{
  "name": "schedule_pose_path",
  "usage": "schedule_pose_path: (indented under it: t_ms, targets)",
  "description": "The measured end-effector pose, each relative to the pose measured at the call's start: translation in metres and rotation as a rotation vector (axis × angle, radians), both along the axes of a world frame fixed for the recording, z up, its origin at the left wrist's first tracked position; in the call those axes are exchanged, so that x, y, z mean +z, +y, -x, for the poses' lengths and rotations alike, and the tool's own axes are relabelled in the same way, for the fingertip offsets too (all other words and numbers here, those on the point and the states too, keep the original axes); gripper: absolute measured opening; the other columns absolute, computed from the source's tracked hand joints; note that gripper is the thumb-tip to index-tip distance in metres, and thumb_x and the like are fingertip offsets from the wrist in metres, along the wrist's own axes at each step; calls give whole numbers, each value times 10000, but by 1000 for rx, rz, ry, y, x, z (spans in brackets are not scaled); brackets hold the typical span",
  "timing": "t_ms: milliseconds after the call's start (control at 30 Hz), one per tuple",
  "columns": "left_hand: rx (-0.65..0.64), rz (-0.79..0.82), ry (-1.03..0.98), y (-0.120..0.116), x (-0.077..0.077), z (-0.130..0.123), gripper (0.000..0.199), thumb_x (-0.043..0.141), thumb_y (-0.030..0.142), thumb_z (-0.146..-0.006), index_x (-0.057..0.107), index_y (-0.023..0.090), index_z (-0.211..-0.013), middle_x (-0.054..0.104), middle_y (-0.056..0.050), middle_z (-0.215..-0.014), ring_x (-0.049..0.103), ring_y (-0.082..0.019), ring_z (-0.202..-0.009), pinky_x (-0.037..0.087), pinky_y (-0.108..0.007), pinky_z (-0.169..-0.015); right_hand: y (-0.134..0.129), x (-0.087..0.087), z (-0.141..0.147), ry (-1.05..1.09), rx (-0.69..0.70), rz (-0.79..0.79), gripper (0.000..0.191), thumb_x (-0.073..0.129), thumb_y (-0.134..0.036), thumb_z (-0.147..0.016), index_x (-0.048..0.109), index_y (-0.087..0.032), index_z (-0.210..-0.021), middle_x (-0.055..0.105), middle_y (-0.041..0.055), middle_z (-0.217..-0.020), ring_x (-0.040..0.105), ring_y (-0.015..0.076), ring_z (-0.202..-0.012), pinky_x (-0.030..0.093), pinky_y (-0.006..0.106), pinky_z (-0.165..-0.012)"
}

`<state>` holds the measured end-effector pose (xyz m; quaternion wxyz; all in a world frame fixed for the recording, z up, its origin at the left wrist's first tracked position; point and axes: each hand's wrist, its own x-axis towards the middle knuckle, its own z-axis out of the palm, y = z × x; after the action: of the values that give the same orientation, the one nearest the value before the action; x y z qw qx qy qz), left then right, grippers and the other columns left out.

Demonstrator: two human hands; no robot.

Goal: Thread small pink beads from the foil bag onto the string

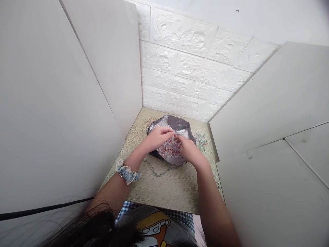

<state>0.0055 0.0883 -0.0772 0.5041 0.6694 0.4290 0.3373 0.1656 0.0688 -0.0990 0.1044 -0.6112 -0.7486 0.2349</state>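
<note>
Both hands meet over an open dark bag with a silvery lining (168, 120), which holds a heap of small pink, white and red beads (168, 151). My left hand (159, 137) comes in from the left, thumb and fingertips pinched together above the beads. Close against it, my right hand (189, 149) has its fingers curled and drawn together at the bag's right side. Whatever sits between the fingertips is too small to make out. A strand of pale, clear beads (157, 175) lies on the wooden tabletop (164, 192) in front of the bag.
Several loops of beaded strands (202, 139) lie to the right of the bag. White panels stand close on the left (102, 51) and right (257, 103), with a white brick-pattern wall (180, 68) behind. A blue scrunchie (128, 172) is around my left wrist.
</note>
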Motion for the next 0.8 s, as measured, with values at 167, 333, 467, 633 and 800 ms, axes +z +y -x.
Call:
schedule_pose_path:
  t_ms: [167, 333, 467, 633, 800]
  targets:
    - [1, 123, -9, -3, 5, 1, 247, 466, 363, -746, 577, 144, -772, 373, 55, -408, 329, -54, -334, 261, -181, -336, 8, -9, -9, -125, -57, -62, 277, 351, -88, -749, 598, -172, -841, 577, 65, -897, 513, 130, -811, 354, 222, -753]
    - [8, 124, -34, -4, 7, 0, 198, 479, 313, -747, 568, 136, -748, 381, 58, -402, 341, -45, -325, 271, -164, -323, 6, -14, -9, -156, -8, 0, 265, 374, -97, -735, 618, -187, -786, 570, 50, -850, 503, 112, -756, 348, 205, -734]
    - [-11, 141, -56, -3, 7, 0, 198, 473, 312, -752, 561, 135, -752, 419, 52, -419, 382, -48, -325, 306, -166, -337, 5, -14, -5, -190, -1, 44, 247, 393, -84, -706, 619, -168, -761, 571, 52, -811, 501, 114, -746, 343, 198, -709]
    - [-16, 257, -149, -3, 8, 1, 217, 469, 323, -756, 564, 129, -779, 553, -4, -537, 546, -84, -474, 360, -156, -405, 3, -9, -2, -207, 9, 50, 172, 423, -114, -686, 583, -155, -637, 552, 42, -725, 490, 114, -673, 334, 205, -632]
    - [0, 437, -334, -2, 4, 5, 250, 523, 358, -729, 573, 127, -809, 617, -44, -634, 575, -93, -557, 424, -167, -473, 2, -7, 0, -232, 19, 21, 179, 417, -106, -692, 543, -150, -573, 540, 37, -661, 460, 103, -609, 318, 210, -590]
